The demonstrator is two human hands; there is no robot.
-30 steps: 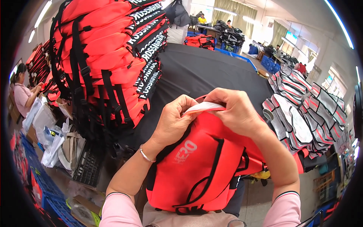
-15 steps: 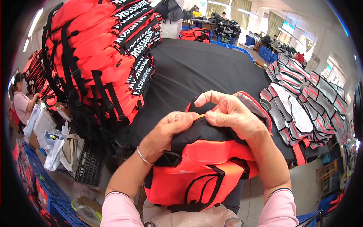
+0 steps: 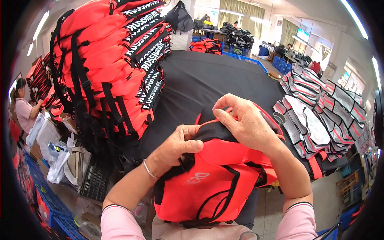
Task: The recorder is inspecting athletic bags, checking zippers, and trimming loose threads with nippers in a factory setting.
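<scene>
A red and black backpack (image 3: 212, 176) leans against my front at the edge of a black-covered table (image 3: 224, 72). My left hand (image 3: 178, 146) pinches the black fabric at the bag's upper left, thumb on top. With the fingers curled, my right hand (image 3: 246, 120) grips the black edge with its red-orange trim at the top of the bag. Behind the right wrist a grey lining with red piping shows. A black-edged opening curves down the red front panel. The fingertips of both hands are partly hidden by the fabric.
A tall stack of red and black backpacks (image 3: 100, 76) stands on the left of the table. Grey and white bag panels with red stripes (image 3: 308, 120) lie at the right. Blue crates (image 3: 52, 196) stand at lower left. A person in pink (image 3: 25, 106) works at far left.
The backpack's top has been folded lower, and more of its red front shows. My left hand has moved down along the edge; my right hand has turned over with its fingers curled in.
</scene>
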